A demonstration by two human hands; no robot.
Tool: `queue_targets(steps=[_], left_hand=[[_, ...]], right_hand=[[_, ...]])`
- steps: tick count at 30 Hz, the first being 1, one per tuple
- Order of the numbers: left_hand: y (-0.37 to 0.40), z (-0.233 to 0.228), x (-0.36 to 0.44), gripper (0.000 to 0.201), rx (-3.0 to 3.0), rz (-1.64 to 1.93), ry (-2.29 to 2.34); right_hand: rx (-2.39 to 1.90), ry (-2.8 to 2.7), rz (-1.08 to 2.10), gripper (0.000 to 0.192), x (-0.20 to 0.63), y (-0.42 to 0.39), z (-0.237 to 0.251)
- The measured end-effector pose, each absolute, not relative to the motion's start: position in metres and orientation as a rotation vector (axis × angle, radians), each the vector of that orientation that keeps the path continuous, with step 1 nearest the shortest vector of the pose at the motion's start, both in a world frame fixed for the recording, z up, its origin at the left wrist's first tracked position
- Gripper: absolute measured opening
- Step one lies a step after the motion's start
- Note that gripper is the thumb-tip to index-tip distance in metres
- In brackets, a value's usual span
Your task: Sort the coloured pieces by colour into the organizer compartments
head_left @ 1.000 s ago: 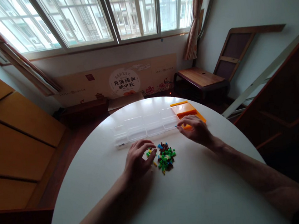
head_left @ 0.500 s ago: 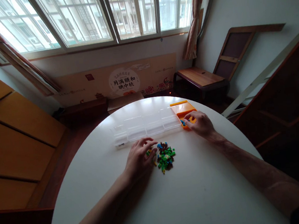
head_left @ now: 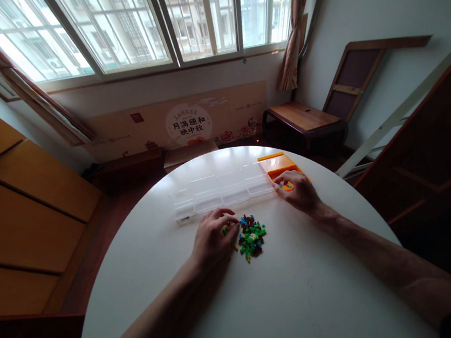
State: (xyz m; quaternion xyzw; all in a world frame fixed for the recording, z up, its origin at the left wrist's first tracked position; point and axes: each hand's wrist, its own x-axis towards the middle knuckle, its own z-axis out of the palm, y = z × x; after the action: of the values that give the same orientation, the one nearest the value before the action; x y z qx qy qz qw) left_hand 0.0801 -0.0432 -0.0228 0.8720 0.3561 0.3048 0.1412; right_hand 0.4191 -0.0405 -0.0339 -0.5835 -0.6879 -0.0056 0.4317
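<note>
My left hand (head_left: 212, 236) rests by the left side of a pile of small building bricks (head_left: 253, 237), mostly green, brown and blue. Its thumb and index finger are brought together at the pile's edge; whatever may be between them is too small to name. A few yellow and green bricks show through the loop of these fingers. My right hand (head_left: 301, 194) is over a small orange box (head_left: 278, 171), fingers curled, thumb and fingertip close together near its left wall. Blue and other small bits lie inside the box, partly covered by that hand. What those fingertips hold is hidden.
A long clear plastic case with compartments (head_left: 220, 194) lies open behind the pile, against the orange box. Everything stands on a round white table (head_left: 304, 285). Beyond its far edge are a low wooden stool (head_left: 304, 115) and a printed cardboard panel (head_left: 239, 113).
My right hand has shifted slightly toward me, its fingertips now lower at the box's left wall. My left thumb and index finger have closed toward each other beside the pile.
</note>
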Motion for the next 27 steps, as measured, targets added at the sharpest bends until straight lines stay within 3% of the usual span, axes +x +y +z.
queue_targets(steps=[16,27], left_hand=[[-0.043,-0.021,0.082,0.008,2.467,1.030,1.049],[-0.046,-0.012,0.085,0.009,2.246,1.098,0.808]], right_hand=[[-1.010,-2.036,0.041,0.006,0.382,-0.061,-0.017],[-0.746,-2.226,0.091,0.007,0.363,-0.068,-0.017]])
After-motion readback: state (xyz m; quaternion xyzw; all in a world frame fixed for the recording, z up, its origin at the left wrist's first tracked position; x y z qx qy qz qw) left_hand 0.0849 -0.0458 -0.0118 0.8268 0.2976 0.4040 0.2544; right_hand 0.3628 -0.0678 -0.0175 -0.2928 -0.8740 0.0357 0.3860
